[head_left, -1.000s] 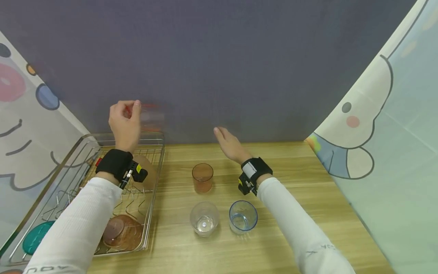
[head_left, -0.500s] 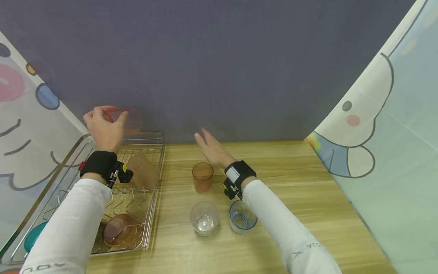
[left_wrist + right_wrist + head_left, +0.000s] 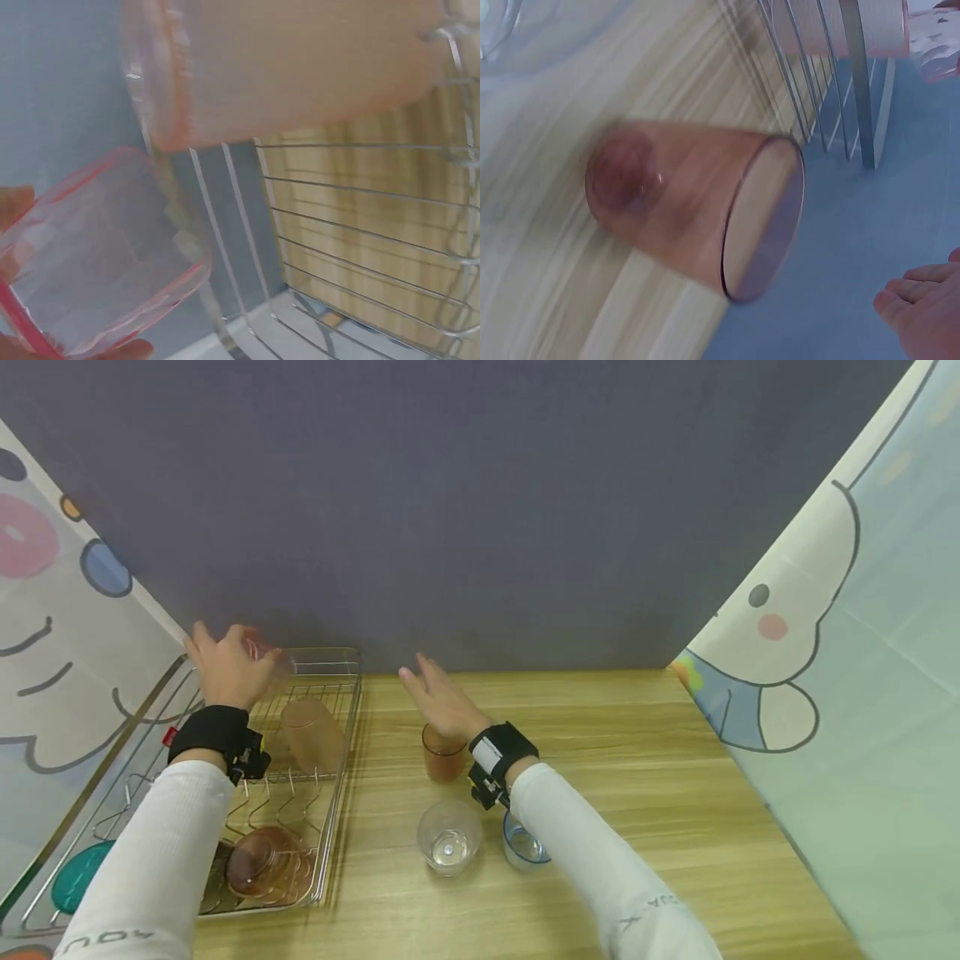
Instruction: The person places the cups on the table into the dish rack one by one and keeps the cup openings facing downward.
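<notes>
- The red-rimmed clear cup (image 3: pixel 97 255) is held in the left hand (image 3: pixel 228 668), fingers and thumb curled round its rim; it hangs over the far left corner of the wire dish rack (image 3: pixel 341 752), at about 10 o'clock from the table's middle.
- In the left wrist view the cup's open mouth faces the camera, tilted, with a fingertip at its lower edge and another at its left edge.
- Just at 4 o'clock from that hand, a frosted peach cup (image 3: pixel 311 735) lies mouth-down inside the rack, near the held cup but apart from it.
- At the rack's near end, around 6 o'clock, sit a brown bowl (image 3: pixel 266 864) and a teal plate (image 3: pixel 78 877).
- The right hand (image 3: pixel 442 697) is spread, fingers straight and holding nothing, hovering just above an amber cup (image 3: pixel 442 760) that stands upright on the wooden table (image 3: pixel 637 793).
- At 6 o'clock from the amber cup stands a clear glass (image 3: pixel 448 837); just to its 3 o'clock a blue-tinted cup (image 3: pixel 525 847) is partly hidden under the right sleeve.
</notes>
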`<state>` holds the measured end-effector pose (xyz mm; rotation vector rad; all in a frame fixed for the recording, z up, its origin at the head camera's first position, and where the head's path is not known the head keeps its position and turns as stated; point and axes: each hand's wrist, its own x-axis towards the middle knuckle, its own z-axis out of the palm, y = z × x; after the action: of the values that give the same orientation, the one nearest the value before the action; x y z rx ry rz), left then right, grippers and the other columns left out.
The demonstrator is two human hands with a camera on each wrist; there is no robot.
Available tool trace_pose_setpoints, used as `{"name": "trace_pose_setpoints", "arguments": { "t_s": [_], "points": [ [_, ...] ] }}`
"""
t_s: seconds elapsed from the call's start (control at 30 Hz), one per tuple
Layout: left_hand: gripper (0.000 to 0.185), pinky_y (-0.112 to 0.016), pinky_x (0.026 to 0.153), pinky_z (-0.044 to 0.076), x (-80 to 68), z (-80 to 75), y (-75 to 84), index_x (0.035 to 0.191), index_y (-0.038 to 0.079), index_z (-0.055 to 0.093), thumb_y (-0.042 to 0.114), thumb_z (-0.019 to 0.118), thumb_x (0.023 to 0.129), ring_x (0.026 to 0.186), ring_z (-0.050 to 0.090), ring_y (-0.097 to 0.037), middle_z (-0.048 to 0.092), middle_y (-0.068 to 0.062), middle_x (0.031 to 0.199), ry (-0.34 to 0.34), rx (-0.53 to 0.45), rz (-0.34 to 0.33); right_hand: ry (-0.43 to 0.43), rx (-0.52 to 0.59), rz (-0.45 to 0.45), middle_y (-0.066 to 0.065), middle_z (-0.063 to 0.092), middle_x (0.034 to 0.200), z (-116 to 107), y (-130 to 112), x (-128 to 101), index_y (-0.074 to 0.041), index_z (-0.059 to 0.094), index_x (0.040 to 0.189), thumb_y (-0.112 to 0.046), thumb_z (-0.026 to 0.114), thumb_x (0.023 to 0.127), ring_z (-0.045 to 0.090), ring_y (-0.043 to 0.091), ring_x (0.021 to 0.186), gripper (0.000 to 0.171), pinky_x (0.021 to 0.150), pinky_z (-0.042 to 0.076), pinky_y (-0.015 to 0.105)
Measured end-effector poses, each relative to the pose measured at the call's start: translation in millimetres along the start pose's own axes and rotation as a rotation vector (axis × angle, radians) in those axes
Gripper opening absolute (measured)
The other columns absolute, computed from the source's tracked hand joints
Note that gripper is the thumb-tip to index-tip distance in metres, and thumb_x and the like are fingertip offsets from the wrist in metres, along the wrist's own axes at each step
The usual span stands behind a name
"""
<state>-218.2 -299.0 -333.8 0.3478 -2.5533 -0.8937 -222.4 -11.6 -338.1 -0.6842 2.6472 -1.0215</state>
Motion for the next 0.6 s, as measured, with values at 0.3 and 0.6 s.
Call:
{"name": "trace_pose_setpoints", "arguments": {
  "t_s": [0.3,0.6],
  "points": [
    [0.037,-0.061,0.112,-0.002,-6.3,7.5,-25.3,0.108,-0.008,0.053,0.023,0.049,0.089,0.136,0.009,-0.053,0.044,-0.041,0.122,-0.099,0.163,0.144,-0.066,0.013,-0.027,0.005,0.004,0.157,20,-14,-10,-0.011,0.004,0.150,-0.060,0.009,0.095,0.004,0.019,0.145,0.074,0.119,0.008,0.036],
    [0.032,-0.066,0.108,-0.008,-13.6,10.8,-35.6,0.103,-0.007,0.052,0.021,0.045,0.089,0.131,0.010,-0.061,0.055,-0.037,0.108,-0.197,0.246,0.191,-0.138,0.077,0.000,0.004,-0.001,0.157,41,-26,-12,-0.014,0.001,0.150,-0.066,0.008,0.091,0.000,0.016,0.145,0.079,0.119,0.005,0.037]
  ]
}}
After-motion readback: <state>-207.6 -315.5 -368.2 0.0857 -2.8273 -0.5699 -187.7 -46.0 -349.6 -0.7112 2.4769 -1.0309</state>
